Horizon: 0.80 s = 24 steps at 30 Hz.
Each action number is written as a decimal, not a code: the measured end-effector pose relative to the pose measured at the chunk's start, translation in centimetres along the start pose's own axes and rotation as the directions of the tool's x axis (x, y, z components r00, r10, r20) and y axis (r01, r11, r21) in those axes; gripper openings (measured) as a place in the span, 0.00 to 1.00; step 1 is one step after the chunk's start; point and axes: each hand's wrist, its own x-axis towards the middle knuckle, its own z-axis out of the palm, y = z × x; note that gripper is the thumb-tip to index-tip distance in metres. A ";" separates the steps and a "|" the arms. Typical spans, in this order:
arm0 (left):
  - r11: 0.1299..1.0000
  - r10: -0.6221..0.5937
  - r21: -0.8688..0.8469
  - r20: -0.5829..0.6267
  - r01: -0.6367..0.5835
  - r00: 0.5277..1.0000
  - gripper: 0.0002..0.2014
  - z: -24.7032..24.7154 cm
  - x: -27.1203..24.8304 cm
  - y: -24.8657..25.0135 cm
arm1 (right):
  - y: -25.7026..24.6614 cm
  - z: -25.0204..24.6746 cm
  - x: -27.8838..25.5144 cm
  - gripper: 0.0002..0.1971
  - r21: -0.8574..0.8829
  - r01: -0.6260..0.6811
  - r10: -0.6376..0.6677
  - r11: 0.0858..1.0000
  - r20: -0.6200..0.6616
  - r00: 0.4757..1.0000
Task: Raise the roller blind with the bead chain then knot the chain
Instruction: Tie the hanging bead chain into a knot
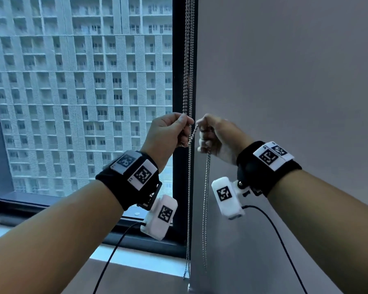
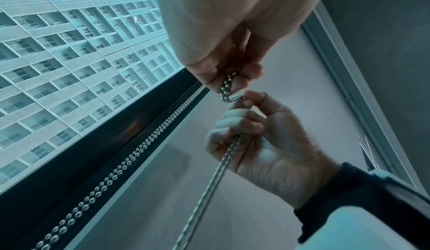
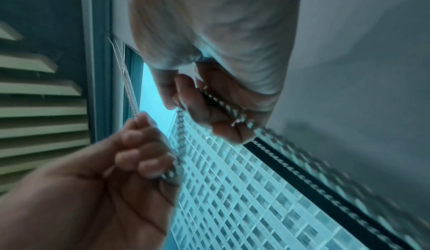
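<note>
The bead chain [image 1: 189, 66] hung in doubled strands along the dark window frame [image 1: 179, 81], beside the grey wall [image 1: 285, 81]. The left hand [image 1: 168, 134] pinched the strands between thumb and curled fingers. Just beside it, the right hand [image 1: 216, 134] had its grip curled round a lower stretch, whose slack dropped below the fist

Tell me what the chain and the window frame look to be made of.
Chain: small round beads, silvery and shiny with bright glints, so probably metal, though metal-coated plastic can't be ruled out. Both the left hand and the right hand hold it.
Window frame: flat, dark, smooth with a faint sheen in the left wrist view; likely painted or coated metal, not certain.
</note>
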 end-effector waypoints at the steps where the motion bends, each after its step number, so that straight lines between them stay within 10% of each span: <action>1: 1.000 0.000 0.003 0.004 0.000 1.000 0.12 -0.1 0.0 0.1 | -0.5 0.1 0.2 0.16 0.007 0.009 -0.009 1.000 0.000 1.000; 24: 0.986 -0.167 0.011 -0.066 0.168 0.984 0.15 -0.2 0.2 -0.3 | -4.6 2.4 -0.4 0.12 0.071 -0.097 0.078 0.993 0.234 0.969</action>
